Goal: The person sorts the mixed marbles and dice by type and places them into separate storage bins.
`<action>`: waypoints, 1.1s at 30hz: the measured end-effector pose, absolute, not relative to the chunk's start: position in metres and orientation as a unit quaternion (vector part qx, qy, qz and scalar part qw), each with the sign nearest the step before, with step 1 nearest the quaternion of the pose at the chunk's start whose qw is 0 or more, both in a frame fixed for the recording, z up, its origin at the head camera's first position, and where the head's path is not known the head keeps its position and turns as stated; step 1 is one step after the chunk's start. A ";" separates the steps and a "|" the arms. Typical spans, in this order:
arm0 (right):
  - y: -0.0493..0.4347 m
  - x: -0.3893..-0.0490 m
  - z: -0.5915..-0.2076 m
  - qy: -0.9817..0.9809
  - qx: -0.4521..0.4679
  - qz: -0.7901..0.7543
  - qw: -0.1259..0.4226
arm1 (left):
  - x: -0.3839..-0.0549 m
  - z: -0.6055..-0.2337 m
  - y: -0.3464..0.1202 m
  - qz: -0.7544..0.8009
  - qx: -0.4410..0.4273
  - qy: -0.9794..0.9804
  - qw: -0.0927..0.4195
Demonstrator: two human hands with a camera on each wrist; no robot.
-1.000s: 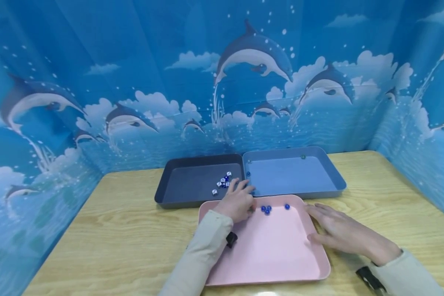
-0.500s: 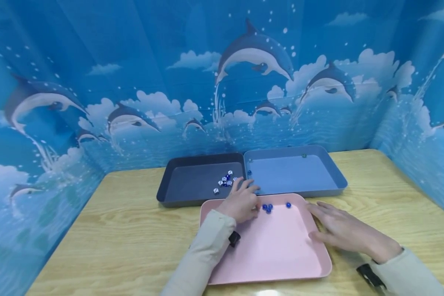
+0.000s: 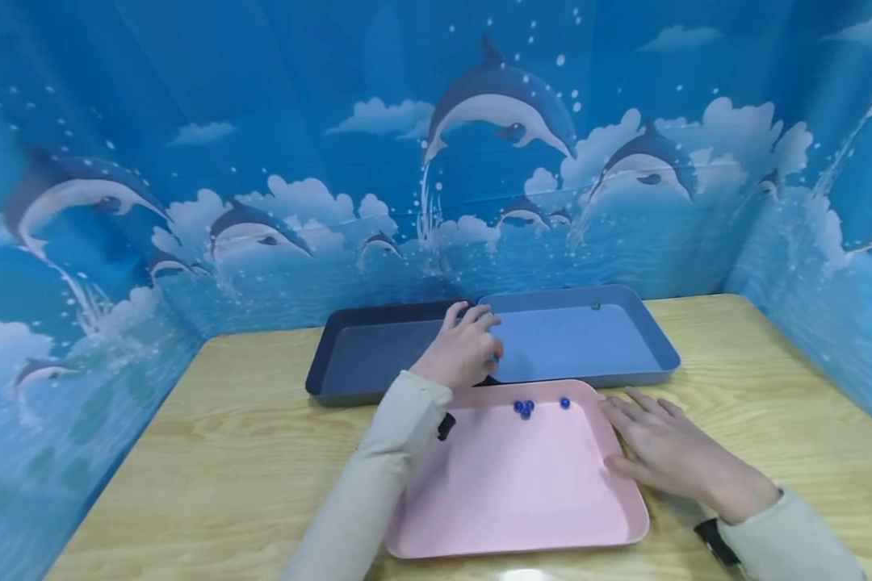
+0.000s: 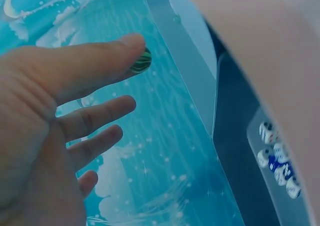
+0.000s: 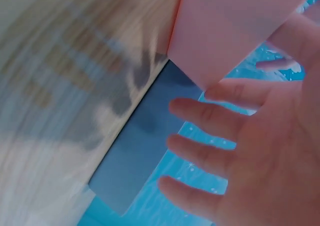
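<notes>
My left hand [image 3: 461, 351] hovers over the line where the dark grey tray [image 3: 363, 355] meets the blue tray [image 3: 581, 339]. A green-striped marble [image 4: 143, 62] is pinched at its thumb tip, the other fingers spread apart. Beside the right wall of the pink tray [image 3: 523, 500] is my right hand [image 3: 661, 448], fingers extended and touching or very near the rim. Several dark blue marbles [image 3: 526, 409] lie at the pink tray's far side, one of them [image 3: 564, 403] apart from the group. White and blue dice [image 4: 280, 163] appear in the dark tray in the left wrist view; my left hand hides them in the head view.
A small green marble [image 3: 595, 306] sits at the blue tray's back wall. All three trays stand close together on a wooden table [image 3: 225, 468]. A dolphin-print curtain [image 3: 298, 161] hangs right behind the two rear trays.
My left hand has lifted from the pink tray's far left corner and moved forward over the rear trays, carrying the green-striped marble. The right hand has stayed at the pink tray's side.
</notes>
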State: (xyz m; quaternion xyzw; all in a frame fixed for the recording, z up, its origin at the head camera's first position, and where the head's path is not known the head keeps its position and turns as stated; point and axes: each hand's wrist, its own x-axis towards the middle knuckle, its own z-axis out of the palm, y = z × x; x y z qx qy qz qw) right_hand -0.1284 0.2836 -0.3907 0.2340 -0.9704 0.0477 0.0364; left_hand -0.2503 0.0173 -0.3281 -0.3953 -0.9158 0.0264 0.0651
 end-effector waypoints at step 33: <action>0.290 -0.130 -0.389 -0.963 0.231 0.140 -0.001 | -0.306 -0.309 0.023 0.001 -0.322 -0.946 0.042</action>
